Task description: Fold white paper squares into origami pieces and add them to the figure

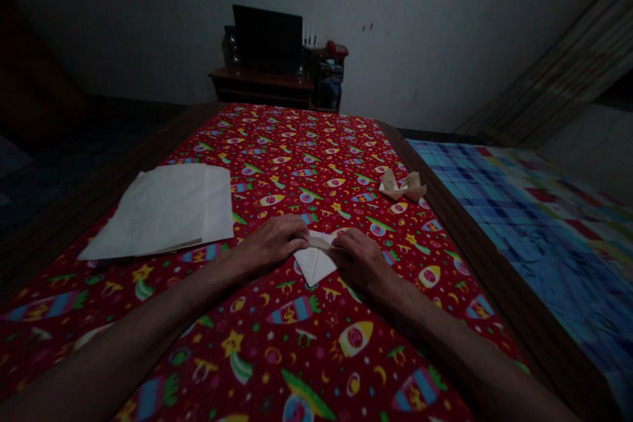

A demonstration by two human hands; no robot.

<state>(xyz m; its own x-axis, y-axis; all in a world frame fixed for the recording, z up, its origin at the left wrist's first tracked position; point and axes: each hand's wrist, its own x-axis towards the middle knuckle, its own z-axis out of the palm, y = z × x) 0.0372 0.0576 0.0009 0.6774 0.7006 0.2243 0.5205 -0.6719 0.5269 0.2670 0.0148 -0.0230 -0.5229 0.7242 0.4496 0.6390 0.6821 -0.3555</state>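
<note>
A small piece of folded white paper [314, 267] lies on the red patterned cloth, its pointed end toward me and a folded strip across its far side. My left hand [283, 237] grips the left end of that strip, fingers closed and pressed together. At the opposite end, my right hand [363, 257] pinches the paper with its fingers curled over the edge. The fingertips hide both upper corners of the paper.
A stack of white paper sheets [168, 208] rests to the left. A folded brown paper shape [403, 185] sits at the right edge of the red cloth [306, 138]. Beyond the far end stand a monitor [268, 38] and a desk [262, 84]. Blue checked fabric [489, 211] lies lower right.
</note>
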